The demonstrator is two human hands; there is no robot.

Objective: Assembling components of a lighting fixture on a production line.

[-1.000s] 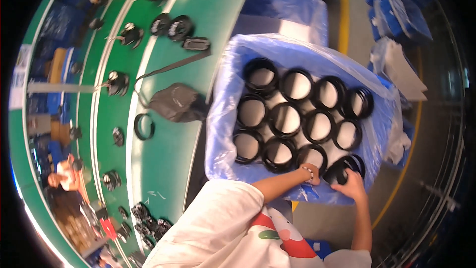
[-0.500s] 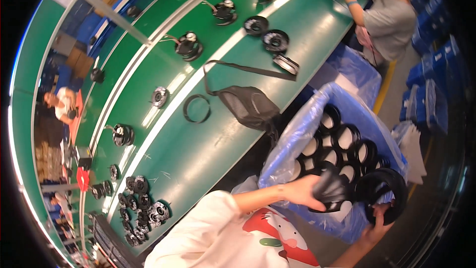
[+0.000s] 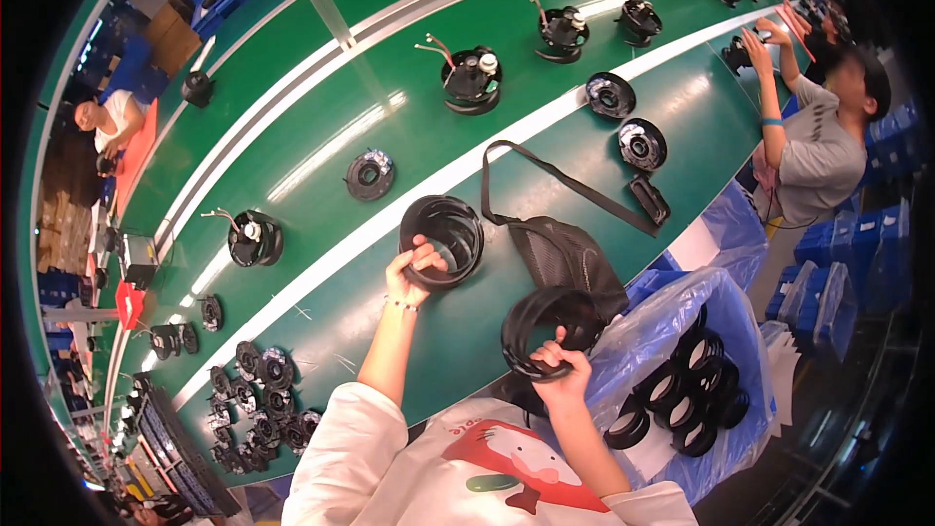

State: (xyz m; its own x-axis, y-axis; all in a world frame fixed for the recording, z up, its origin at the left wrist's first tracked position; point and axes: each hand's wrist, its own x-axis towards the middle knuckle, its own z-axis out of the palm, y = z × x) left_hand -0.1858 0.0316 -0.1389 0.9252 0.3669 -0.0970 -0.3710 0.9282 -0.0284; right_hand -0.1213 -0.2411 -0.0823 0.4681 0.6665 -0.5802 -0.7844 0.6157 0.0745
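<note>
Holding two rings [image 3: 469,234] apart.
Left hand [image 3: 419,263], right hand [image 3: 561,365]: fingers grasp walls, likely for steadiness; tub [image 3: 732,312] at four o'clock.

left fingers [image 3: 425,258], black ring [image 3: 450,219]: bin [image 3: 631,346] → over table [image 3: 326,336] | right fingers [image 3: 557,356], second ring [image 3: 577,314]: bin → over table edge

The single wide fisheye view looks from head height, downward and forward. The left hand [image 3: 419,269] and the right hand [image 3: 563,364] are near to it; the green bench [image 3: 331,339] bends across, reaching far right.
</note>
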